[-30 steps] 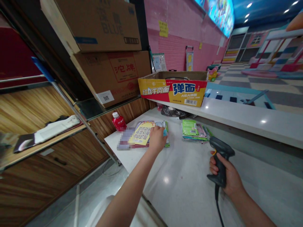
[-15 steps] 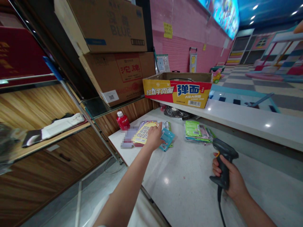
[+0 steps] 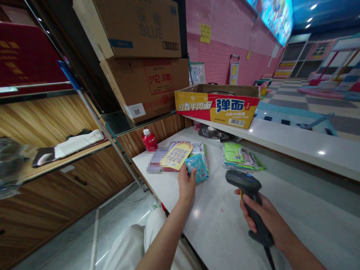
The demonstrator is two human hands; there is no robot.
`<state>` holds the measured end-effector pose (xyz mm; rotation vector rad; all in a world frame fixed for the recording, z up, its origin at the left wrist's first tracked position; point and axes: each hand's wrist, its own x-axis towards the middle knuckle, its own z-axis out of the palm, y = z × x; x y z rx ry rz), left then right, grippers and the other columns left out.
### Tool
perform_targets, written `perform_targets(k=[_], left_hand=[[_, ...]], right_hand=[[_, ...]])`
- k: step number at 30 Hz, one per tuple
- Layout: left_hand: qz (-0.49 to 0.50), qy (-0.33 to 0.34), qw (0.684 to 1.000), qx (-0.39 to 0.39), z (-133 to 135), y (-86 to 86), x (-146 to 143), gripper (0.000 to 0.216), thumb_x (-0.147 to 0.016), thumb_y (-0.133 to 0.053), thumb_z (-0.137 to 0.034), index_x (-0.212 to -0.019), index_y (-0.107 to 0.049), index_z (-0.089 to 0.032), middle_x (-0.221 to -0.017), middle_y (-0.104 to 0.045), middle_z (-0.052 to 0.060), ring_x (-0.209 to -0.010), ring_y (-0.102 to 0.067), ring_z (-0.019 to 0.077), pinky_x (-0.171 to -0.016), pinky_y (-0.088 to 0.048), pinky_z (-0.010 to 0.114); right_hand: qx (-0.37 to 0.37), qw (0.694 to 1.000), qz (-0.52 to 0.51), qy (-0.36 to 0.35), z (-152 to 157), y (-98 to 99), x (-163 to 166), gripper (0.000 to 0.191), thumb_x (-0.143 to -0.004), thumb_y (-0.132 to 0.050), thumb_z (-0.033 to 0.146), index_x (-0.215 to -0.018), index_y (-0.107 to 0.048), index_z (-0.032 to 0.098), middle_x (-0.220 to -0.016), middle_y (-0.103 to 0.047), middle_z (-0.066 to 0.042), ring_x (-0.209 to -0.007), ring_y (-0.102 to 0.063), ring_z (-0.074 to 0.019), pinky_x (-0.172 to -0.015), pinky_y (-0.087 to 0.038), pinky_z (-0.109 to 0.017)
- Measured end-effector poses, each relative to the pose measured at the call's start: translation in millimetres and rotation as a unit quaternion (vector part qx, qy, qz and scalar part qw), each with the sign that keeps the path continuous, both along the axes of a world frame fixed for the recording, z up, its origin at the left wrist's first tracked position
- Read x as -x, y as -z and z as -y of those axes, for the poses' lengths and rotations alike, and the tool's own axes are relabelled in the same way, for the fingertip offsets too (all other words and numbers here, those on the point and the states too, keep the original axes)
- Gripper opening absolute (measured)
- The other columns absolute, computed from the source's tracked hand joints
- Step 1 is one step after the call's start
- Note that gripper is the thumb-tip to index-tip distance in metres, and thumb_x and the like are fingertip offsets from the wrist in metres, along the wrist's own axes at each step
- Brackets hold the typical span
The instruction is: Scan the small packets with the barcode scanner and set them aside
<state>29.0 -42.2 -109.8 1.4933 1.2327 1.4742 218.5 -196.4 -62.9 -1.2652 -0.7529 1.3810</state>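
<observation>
A small blue packet with a white barcode label is pinched by its left edge in my left hand, just over the white counter. My right hand is wrapped round the handle of a black barcode scanner, its head pointing left toward the packet and its cable hanging down. Behind my left hand lies a yellow printed sheet on a pile of flat packs. More packets lie beside it, partly covered by the blue one. A stack of green and pink packets rests farther right.
A red bottle with a white cap stands at the counter's left back. An open noodle carton sits on the raised ledge. Two cardboard boxes are stacked at the back left, near a blue-and-silver pole.
My left hand has drawn back from the piles and now grips the blue packet, which is turned and slightly raised. The scanner in my right hand has swung left toward it.
</observation>
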Motion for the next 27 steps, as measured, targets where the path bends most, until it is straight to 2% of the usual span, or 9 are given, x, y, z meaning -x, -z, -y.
perform_targets(k=[3, 7, 14, 18, 23, 27], left_hand=[[0.044, 0.005, 0.999, 0.022, 2.3, 5.2, -0.5, 0.022, -0.082, -0.058, -0.037, -0.092, -0.053, -0.019, -0.083, -0.063, 0.003, -0.072, -0.059, 0.0159, -0.065, -0.047, 0.026], [0.028, -0.013, 0.999, 0.035, -0.9, 5.3, 2.5, 0.021, -0.082, -0.057, -0.037, -0.090, -0.052, -0.019, -0.080, -0.063, 0.001, -0.072, -0.060, 0.0152, -0.065, -0.047, 0.025], [-0.034, -0.039, 0.998, 0.040, -1.5, 7.1, 5.9, 0.019, -0.082, -0.058, -0.037, -0.088, -0.053, -0.019, -0.079, -0.064, 0.004, -0.076, -0.062, 0.0178, -0.067, -0.048, 0.027], [0.013, -0.012, 0.999, 0.035, -0.7, 6.3, 3.8, 0.019, -0.082, -0.057, -0.037, -0.086, -0.050, -0.020, -0.080, -0.063, 0.002, -0.073, -0.060, 0.0157, -0.066, -0.048, 0.026], [0.058, 0.011, 0.998, 0.036, 0.4, 1.5, 2.5, 0.024, -0.080, -0.060, -0.039, -0.089, -0.054, -0.018, -0.084, -0.064, 0.002, -0.074, -0.060, 0.0148, -0.066, -0.049, 0.026], [0.053, 0.014, 0.998, 0.033, 6.1, -8.4, 1.5, 0.026, -0.078, -0.063, -0.041, -0.087, -0.058, -0.017, -0.078, -0.063, 0.001, -0.069, -0.058, 0.0134, -0.062, -0.047, 0.024]], right_hand=[[0.024, 0.995, 0.088, -0.051, 5.8, -3.5, 7.0, 0.046, -0.076, -0.065, 0.055, -0.104, -0.053, 0.020, -0.054, -0.052, 0.009, -0.032, -0.042, -0.0059, -0.029, -0.036, -0.018], [0.038, 0.985, 0.150, -0.081, 9.8, -4.7, 7.5, 0.047, -0.074, -0.064, 0.060, -0.097, -0.056, 0.019, -0.050, -0.050, 0.009, -0.031, -0.042, -0.0064, -0.029, -0.037, -0.019], [0.042, 0.984, 0.154, -0.080, 12.1, -10.1, 4.6, 0.045, -0.073, -0.065, 0.060, -0.093, -0.057, 0.020, -0.051, -0.051, 0.008, -0.032, -0.044, -0.0079, -0.029, -0.038, -0.020], [0.045, 0.986, 0.142, -0.072, 11.5, -10.8, 5.8, 0.043, -0.073, -0.066, 0.057, -0.092, -0.057, 0.020, -0.052, -0.052, 0.008, -0.030, -0.043, -0.0072, -0.029, -0.038, -0.020], [0.034, 0.996, 0.080, -0.003, 5.2, -8.3, 8.4, 0.041, -0.071, -0.071, 0.053, -0.092, -0.058, 0.020, -0.052, -0.053, 0.008, -0.030, -0.041, -0.0065, -0.027, -0.036, -0.018], [-0.002, 0.997, -0.002, 0.080, -4.7, 5.2, -3.9, 0.041, -0.068, -0.075, 0.049, -0.090, -0.059, 0.019, -0.053, -0.055, 0.006, -0.033, -0.044, -0.0077, -0.029, -0.036, -0.018]])
